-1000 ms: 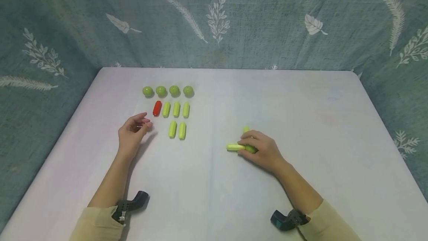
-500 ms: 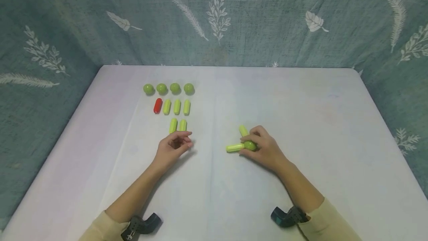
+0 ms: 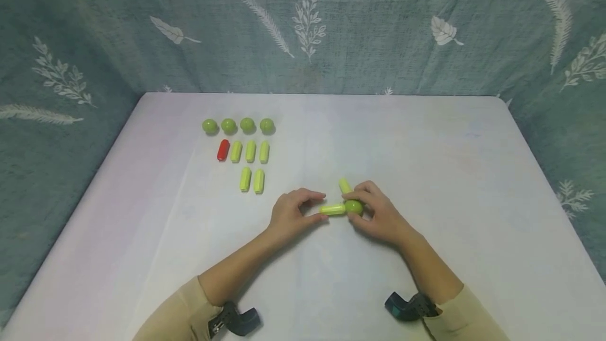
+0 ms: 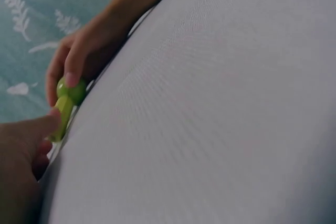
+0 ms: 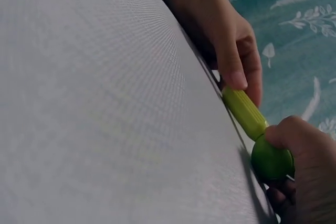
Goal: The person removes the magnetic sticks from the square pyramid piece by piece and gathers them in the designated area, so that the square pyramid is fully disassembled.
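My right hand (image 3: 379,212) pinches a glossy green ball (image 3: 353,207) between thumb and fingers, low over the white table. A ribbed yellow-green stick (image 3: 333,209) runs from the ball to the left, its end meeting the ball in the right wrist view. Another yellow-green stick (image 3: 344,185) points up and away from the ball, partly hidden by the right fingers. My left hand (image 3: 293,214) is at the first stick's free end, thumb and forefinger spread on either side of it. In the head view a gap shows between forefinger and stick; the thumb (image 5: 239,80) overlaps the stick's tip.
At the back left, several green balls (image 3: 248,125) form a row. Below them lie a red stick (image 3: 223,150) and several yellow-green sticks (image 3: 250,151), with two more sticks (image 3: 245,179) nearer. Patterned teal cloth (image 3: 303,30) hangs behind the white table (image 3: 426,146).
My left hand has swept right from beside the red stick to the joined piece. My right hand stays on the ball, its fingers shifted slightly, so more of the ball and upper stick shows.
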The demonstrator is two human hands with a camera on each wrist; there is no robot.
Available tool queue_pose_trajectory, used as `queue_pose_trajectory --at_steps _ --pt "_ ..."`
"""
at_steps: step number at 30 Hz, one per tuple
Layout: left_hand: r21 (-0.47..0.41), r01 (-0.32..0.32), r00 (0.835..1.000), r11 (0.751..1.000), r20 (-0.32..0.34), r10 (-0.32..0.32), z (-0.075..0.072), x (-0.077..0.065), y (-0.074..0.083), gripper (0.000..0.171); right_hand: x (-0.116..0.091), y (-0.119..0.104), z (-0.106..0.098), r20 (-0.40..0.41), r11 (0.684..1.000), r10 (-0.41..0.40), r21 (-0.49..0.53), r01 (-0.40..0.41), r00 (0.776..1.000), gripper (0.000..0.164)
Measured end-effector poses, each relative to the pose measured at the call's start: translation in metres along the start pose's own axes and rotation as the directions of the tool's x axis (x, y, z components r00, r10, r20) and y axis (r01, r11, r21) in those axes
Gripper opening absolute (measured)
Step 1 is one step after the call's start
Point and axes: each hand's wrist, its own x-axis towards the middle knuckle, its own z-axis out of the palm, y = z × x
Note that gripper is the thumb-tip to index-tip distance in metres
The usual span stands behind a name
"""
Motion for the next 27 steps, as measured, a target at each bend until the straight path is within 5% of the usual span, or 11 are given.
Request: queue_pose_trajectory --at_steps 11,17,27 --pt "0.118 -0.054 0.998 0.992 0.051 0.048 0.013 0.01 0.004 0.029 0.003 0.007 0.004 -0.003 0.998 -0.031 0.063 0.031 1.0 0.035" --pt "0.108 -0.11 0.99 0.988 0.103 0.099 0.015 0.018 0.006 0.026 0.003 0.009 0.006 -0.035 0.995 -0.054 0.079 0.057 0.998 0.036" --pt "0.033 -0.151 0.968 0.988 0.209 0.14 0.005 0.023 0.003 0.027 0.003 0.005 -0.001 -0.045 0.997 0.017 0.076 -0.013 0.999 0.024"
